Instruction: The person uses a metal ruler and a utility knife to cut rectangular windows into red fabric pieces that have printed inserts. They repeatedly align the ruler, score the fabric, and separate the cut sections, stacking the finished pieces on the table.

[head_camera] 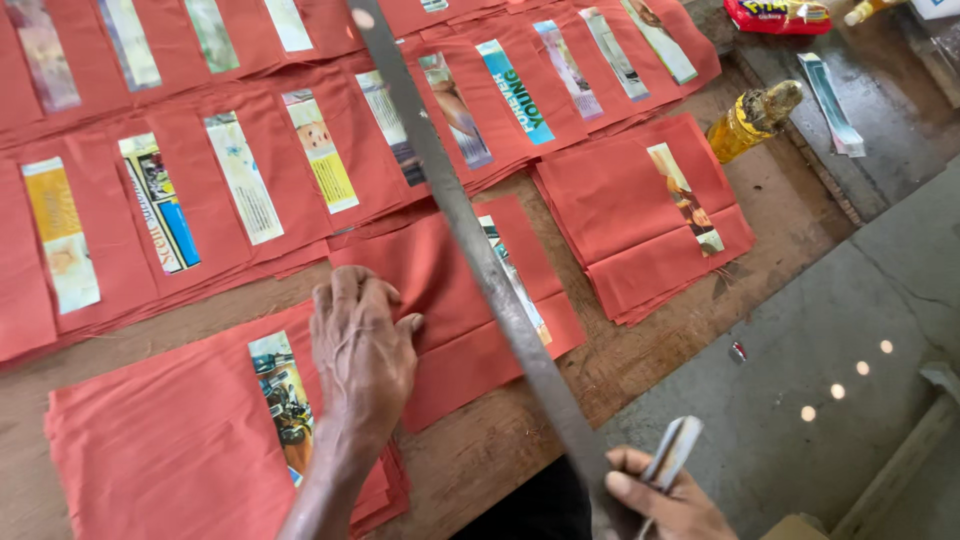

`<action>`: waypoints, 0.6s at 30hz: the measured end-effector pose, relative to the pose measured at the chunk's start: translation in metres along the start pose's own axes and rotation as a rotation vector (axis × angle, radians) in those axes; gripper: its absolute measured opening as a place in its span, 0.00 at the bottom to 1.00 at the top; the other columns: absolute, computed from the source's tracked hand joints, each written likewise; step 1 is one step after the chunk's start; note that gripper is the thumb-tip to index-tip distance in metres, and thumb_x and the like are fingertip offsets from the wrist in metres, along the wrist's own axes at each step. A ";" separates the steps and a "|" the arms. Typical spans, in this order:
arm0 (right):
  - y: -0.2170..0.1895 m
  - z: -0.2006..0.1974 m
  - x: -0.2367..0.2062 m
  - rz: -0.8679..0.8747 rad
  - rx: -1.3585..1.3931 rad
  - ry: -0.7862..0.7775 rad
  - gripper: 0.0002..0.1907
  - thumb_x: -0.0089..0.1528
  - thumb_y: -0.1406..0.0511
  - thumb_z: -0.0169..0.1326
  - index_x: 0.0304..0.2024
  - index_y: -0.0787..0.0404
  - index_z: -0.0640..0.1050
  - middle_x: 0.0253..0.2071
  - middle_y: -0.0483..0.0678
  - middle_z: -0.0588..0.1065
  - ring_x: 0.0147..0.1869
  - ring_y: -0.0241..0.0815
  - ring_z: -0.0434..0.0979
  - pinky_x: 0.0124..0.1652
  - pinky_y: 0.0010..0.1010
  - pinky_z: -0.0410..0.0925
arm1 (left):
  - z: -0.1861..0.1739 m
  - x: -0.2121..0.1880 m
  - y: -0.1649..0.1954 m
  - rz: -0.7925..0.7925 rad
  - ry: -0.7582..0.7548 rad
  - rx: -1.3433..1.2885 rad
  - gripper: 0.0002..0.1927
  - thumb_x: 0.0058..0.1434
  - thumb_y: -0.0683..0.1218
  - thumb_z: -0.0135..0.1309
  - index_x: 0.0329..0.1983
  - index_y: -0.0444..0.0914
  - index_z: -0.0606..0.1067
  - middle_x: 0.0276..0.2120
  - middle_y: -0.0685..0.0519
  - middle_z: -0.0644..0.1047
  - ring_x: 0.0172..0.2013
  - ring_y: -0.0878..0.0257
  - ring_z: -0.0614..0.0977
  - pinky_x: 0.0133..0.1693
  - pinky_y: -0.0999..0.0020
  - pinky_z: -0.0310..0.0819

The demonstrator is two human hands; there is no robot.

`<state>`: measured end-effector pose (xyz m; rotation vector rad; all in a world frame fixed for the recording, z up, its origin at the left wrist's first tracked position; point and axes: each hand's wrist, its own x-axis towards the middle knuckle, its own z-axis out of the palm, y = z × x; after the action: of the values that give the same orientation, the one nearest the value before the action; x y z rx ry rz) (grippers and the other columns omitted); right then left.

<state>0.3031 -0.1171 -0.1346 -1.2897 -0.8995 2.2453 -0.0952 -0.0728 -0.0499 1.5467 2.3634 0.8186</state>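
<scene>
Both hands are engaged over a wooden work table (500, 450). Spread flat, with fingers slightly splayed, the left hand (362, 350) is pressed onto a folded red paper sheet (455, 300) bearing a narrow printed strip, which is held down just beyond the fingertips. A long, flat grey metal bar (470, 230) is gripped at its near end by the right hand (665, 500), the fingers closed round it together with a small pale strip-like object (672, 450) whose kind cannot be told; the bar is laid diagonally across the sheet, away from the right hand.

Under the left wrist, a stack of similar red sheets (160, 450) with one printed strip is seen. Beyond the left hand, many overlapping red sheets (250, 170), each already fitted with a coloured strip, are spread in rows, so much of the work is judged done. To the far right of the bar, another red stack (630, 220) and a yellow bottle (750, 122) are seen.
</scene>
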 end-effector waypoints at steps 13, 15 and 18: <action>-0.029 0.012 -0.004 -0.051 -0.717 0.417 0.17 0.64 0.56 0.55 0.47 0.61 0.82 0.29 0.49 0.78 0.38 0.38 0.75 0.39 0.34 0.72 | -0.096 -0.033 -0.016 -0.258 -0.479 -0.033 0.15 0.57 0.48 0.63 0.40 0.36 0.72 0.33 0.45 0.79 0.37 0.47 0.80 0.40 0.53 0.73; -0.030 0.014 -0.003 0.024 -0.782 0.507 0.19 0.63 0.53 0.56 0.50 0.57 0.82 0.32 0.48 0.79 0.40 0.37 0.81 0.40 0.36 0.76 | -0.103 -0.039 -0.022 -0.191 -0.450 0.072 0.23 0.51 0.48 0.65 0.47 0.37 0.71 0.43 0.46 0.77 0.45 0.48 0.78 0.44 0.52 0.71; -0.038 0.012 -0.009 0.193 -1.069 0.572 0.23 0.67 0.51 0.53 0.59 0.52 0.80 0.31 0.52 0.79 0.40 0.40 0.85 0.42 0.36 0.78 | -0.089 -0.037 -0.024 -0.012 -0.239 0.019 0.26 0.52 0.49 0.65 0.50 0.35 0.72 0.48 0.43 0.73 0.51 0.45 0.73 0.51 0.51 0.67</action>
<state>0.2985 -0.0998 -0.0984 -2.3490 -1.8572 1.2675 -0.1386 -0.1433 0.0058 1.5411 2.2121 0.5743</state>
